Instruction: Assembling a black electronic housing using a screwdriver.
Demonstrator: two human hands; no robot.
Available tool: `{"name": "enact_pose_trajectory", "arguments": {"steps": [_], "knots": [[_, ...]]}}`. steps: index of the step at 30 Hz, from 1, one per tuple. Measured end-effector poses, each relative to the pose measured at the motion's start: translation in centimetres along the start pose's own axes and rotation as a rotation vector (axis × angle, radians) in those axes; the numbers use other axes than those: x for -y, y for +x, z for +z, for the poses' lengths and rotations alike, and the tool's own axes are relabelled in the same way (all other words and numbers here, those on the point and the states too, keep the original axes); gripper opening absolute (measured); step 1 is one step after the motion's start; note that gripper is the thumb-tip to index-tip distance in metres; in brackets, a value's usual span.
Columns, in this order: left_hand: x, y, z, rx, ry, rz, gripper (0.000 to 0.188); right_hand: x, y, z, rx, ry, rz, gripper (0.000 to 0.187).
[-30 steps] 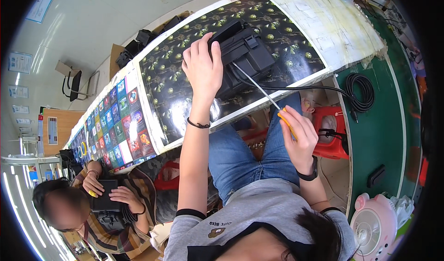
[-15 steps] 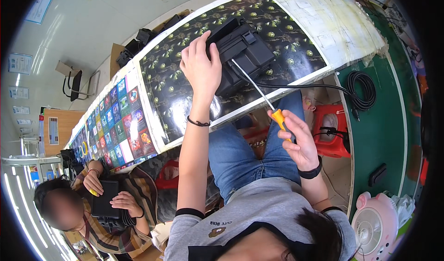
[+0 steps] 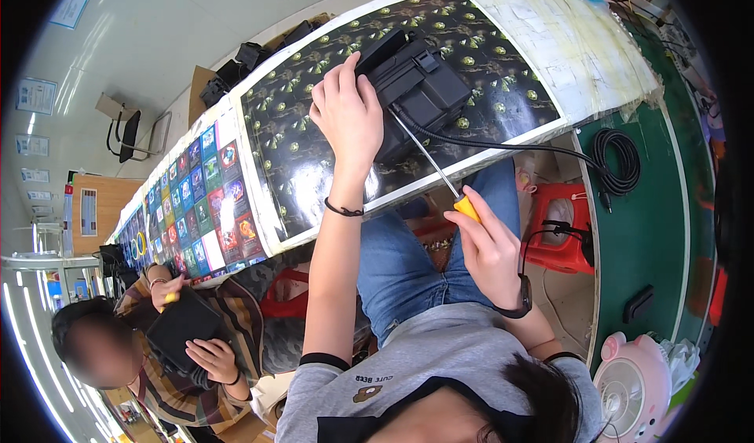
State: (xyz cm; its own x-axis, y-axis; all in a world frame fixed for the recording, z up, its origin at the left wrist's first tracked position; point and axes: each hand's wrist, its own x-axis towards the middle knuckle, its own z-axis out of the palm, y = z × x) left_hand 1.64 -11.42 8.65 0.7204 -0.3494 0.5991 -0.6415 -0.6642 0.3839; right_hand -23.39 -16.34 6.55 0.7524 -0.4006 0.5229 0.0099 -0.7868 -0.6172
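Note:
A black plastic case (image 3: pixel 428 89) with a raised lid and a thick black cable lies tilted on the dark patterned mat. My left hand (image 3: pixel 349 117) holds its left side, fingers along the lid and thumb towards the middle; the palm hides that edge. A screwdriver (image 3: pixel 430 160) with a long metal shaft and yellow handle is in my right hand (image 3: pixel 491 247), the fingers closed round the handle. Its tip meets the case near where the cable leaves; whether it sits in a screw I cannot tell.
The coiled end of the cable (image 3: pixel 616 164) rests on a green table (image 3: pixel 652 231) at the right. Below it stand a red stool (image 3: pixel 558 227) and a pink fan (image 3: pixel 632 380). At the lower left a co-worker (image 3: pixel 196 356) holds another black case and a yellow-handled tool.
My right hand has turned and closed further over the handle, moving slightly left. The screwdriver tip has slid a little down the case. The co-worker's case has tilted.

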Motion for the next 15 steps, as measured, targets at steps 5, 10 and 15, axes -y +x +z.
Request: {"name": "enact_pose_trajectory", "arguments": {"steps": [5,10,15], "knots": [[-0.1,-0.1,-0.2,-0.002,0.002,0.022,0.034,-0.5,-0.6,0.4,-0.033,-0.136,-0.068,0.028],[-0.1,-0.3,-0.2,-0.004,0.014,0.029,0.034,-1.9,-0.7,0.8,-0.032,0.053,-0.013,0.022],[-0.1,-0.6,-0.3,-0.062,0.011,0.071,0.036,-2.3,-2.4,1.6,0.162,1.363,0.778,0.020]]}}
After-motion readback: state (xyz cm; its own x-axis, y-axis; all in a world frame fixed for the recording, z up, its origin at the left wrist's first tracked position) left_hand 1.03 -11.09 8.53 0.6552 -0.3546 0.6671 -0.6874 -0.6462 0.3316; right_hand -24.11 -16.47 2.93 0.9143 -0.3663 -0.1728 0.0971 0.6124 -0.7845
